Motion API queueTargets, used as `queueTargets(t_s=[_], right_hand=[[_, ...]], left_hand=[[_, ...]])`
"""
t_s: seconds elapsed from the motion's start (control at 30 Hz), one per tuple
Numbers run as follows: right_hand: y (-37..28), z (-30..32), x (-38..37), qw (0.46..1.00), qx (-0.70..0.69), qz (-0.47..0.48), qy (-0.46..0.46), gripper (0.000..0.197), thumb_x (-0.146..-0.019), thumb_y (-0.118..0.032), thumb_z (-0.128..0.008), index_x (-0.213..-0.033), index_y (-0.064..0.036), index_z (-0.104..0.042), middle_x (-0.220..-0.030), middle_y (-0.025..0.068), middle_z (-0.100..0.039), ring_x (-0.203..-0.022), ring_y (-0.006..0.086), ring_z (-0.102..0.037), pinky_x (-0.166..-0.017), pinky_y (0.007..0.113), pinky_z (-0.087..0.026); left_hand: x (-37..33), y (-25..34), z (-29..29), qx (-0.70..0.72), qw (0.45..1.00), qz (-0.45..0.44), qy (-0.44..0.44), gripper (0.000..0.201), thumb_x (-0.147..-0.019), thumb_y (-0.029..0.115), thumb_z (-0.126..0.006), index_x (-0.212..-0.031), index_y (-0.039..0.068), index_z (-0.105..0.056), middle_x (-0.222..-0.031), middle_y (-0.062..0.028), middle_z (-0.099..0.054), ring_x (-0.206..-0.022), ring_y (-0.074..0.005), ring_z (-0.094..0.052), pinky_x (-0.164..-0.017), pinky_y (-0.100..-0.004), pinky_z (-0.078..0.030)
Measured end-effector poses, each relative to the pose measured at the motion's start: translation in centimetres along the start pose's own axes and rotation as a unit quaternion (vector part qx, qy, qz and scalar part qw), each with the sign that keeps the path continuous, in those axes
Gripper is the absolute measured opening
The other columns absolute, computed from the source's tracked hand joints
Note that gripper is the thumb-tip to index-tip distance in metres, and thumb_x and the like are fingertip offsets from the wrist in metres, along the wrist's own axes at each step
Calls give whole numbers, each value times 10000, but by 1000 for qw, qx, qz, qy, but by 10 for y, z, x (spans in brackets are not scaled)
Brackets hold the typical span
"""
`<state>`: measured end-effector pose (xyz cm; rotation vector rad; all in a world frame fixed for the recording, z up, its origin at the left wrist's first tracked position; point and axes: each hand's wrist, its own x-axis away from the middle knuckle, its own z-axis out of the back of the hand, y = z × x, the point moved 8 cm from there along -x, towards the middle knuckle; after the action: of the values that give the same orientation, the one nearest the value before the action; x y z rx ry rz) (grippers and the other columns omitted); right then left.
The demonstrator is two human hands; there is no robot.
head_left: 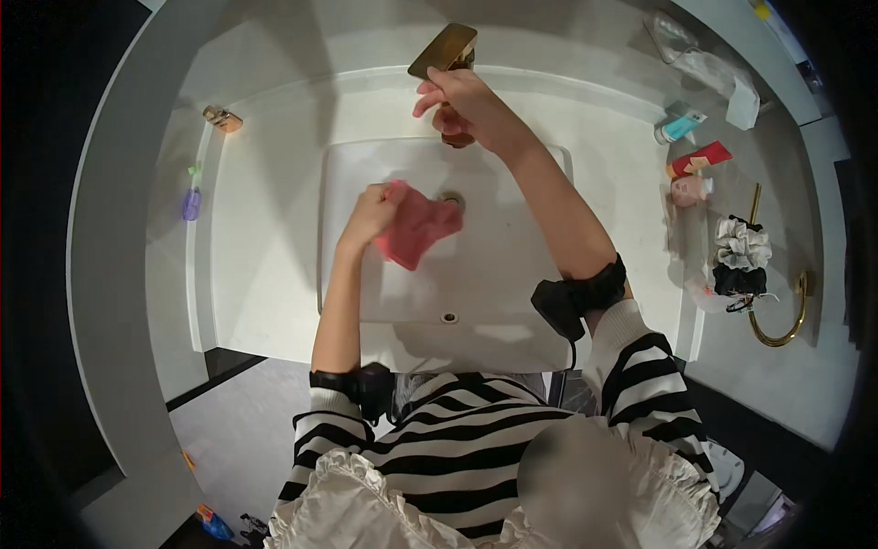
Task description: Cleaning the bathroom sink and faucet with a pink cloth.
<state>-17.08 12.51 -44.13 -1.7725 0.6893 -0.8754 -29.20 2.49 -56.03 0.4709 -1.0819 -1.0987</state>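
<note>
A pink cloth [416,224] hangs bunched from my left hand [373,212], whose fingers are closed on its upper left part. It is over the white sink basin [512,265], beside the drain [451,199]. My right hand [468,102] is up at the gold faucet [457,141], behind the basin. Its fingertips meet the near edge of the faucet's flat lever [444,50], with the other fingers curled and a little apart. The hand hides part of the faucet body. Whether water runs cannot be made out.
On the right ledge are a teal-and-white tube [679,128], a red tube [700,159], a pink bottle [690,190] and scrunchies [741,252] by a gold ring [777,340]. On the left stand a small amber bottle [222,119] and a purple item [191,203].
</note>
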Motion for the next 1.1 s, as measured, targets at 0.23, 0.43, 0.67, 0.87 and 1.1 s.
queueTargets(t_s=[0.23,0.43,0.67,0.87,1.1], right_hand=[[2,4,-19,996,-76,36,5,221,-888,-220,-399,-782,-34,-453,-645,48,-505,-457,76,-381,-429,182,-314],[-20,8,-17,990,-130,20,53,244,-895,-234,-390,-750,-47,-449,-630,39,-489,-460,80,-390,-420,197,-308],[51,83,26,972,-101,-4,210,330,-869,-316,-370,-721,-55,-508,-609,57,-509,-493,125,-440,-455,234,-326],[193,60,-9,955,-237,-143,108,389,-872,-304,-318,-922,25,-519,-840,151,-568,-759,236,-562,-708,286,-439],[254,14,-3,935,-268,-218,-77,358,-896,-226,-304,-952,59,-514,-938,162,-580,-824,267,-580,-777,331,-462]], left_hand=[[29,26,13,158,984,-66,46,406,-900,325,-376,-847,-30,-564,-758,-31,-569,-674,-118,-496,-638,-273,-421],[52,23,61,216,955,-130,155,406,-909,340,-360,-889,-14,-557,-785,-13,-546,-728,-87,-464,-711,-232,-390],[79,36,82,293,913,-132,250,399,-909,348,-363,-895,-9,-542,-799,-8,-534,-736,-75,-448,-711,-217,-380],[66,16,82,271,916,-134,266,380,-907,338,-378,-873,-3,-542,-779,-2,-524,-719,-70,-443,-694,-212,-382],[69,10,80,294,911,-119,263,368,-906,324,-386,-841,-7,-534,-751,8,-501,-703,-67,-426,-675,-210,-376]])
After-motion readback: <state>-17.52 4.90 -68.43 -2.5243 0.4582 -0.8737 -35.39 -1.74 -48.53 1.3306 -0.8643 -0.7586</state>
